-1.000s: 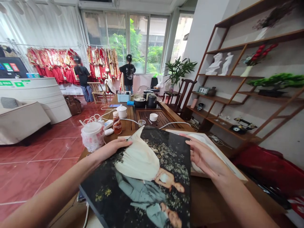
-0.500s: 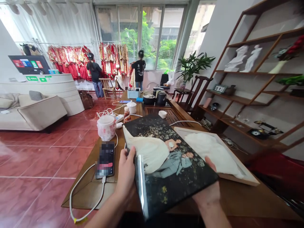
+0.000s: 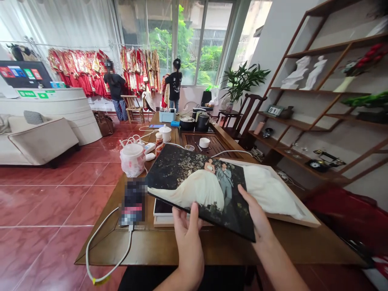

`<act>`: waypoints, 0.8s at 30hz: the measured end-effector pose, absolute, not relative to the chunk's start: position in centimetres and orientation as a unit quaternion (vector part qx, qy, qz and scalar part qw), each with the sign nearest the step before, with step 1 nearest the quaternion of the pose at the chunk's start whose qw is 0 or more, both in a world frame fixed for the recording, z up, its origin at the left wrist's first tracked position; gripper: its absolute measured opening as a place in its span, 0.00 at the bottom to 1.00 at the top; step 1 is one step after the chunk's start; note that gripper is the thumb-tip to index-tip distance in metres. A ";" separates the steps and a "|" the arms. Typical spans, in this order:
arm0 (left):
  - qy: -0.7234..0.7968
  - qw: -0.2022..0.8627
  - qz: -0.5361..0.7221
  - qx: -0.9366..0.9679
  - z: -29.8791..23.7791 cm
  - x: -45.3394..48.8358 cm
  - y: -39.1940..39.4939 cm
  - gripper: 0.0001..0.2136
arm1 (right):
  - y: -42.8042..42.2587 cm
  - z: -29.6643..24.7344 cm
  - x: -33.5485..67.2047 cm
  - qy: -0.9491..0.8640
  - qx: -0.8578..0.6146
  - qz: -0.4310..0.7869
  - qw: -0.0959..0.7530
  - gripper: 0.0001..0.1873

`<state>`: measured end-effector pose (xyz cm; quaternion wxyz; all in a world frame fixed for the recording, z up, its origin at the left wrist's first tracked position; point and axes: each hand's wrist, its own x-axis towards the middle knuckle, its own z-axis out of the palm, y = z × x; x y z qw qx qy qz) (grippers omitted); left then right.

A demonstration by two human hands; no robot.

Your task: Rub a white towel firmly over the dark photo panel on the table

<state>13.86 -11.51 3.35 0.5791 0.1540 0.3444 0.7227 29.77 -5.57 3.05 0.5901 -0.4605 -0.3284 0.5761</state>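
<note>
A dark wedding photo panel (image 3: 176, 173), showing a couple in a white gown and a grey suit, is held tilted above the table. My left hand (image 3: 189, 230) grips its near edge, thumb on the picture and fingers underneath. At its right edge, my right hand (image 3: 257, 214) holds on with the thumb over the front; its other fingers are mostly hidden behind. Partly covered by the panel, a white-edged flat stack (image 3: 163, 218) lies on the table. To the right sits a shallow open box (image 3: 303, 220) with white soft padding (image 3: 269, 194) inside.
On the wooden table (image 3: 145, 246), a phone (image 3: 132, 202) with a white charging cable (image 3: 87, 246) lies at left. Behind it stand a plastic-wrapped white tub (image 3: 132, 159), a small bottle (image 3: 159, 144) and a white cup (image 3: 204, 142). Two people stand by the hanging red garments (image 3: 81, 72).
The photo panel has turned so the couple now appears upright, and it has tipped flatter. My left hand has moved right to its near edge. The stack beneath has come into view.
</note>
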 end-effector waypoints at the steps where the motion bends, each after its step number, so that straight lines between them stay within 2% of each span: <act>1: 0.331 0.597 0.718 0.136 3.5 14.0 -11.7 0.24 | -4.5 3.3 30.4 -0.324 -0.468 0.587 0.575 0.22; 8: 0.308 0.647 0.697 0.034 1.5 15.8 -12.8 0.10 | 0.9 3.4 32.7 -0.348 -0.490 0.618 0.507 0.17; 15: 0.358 0.670 0.649 -0.042 1.2 15.7 -13.1 0.13 | 1.8 2.3 32.8 -0.377 -0.492 0.625 0.474 0.15; 24: 0.365 0.684 0.631 -0.037 2.2 14.8 -13.1 0.09 | 1.9 2.2 32.7 -0.400 -0.503 0.607 0.467 0.16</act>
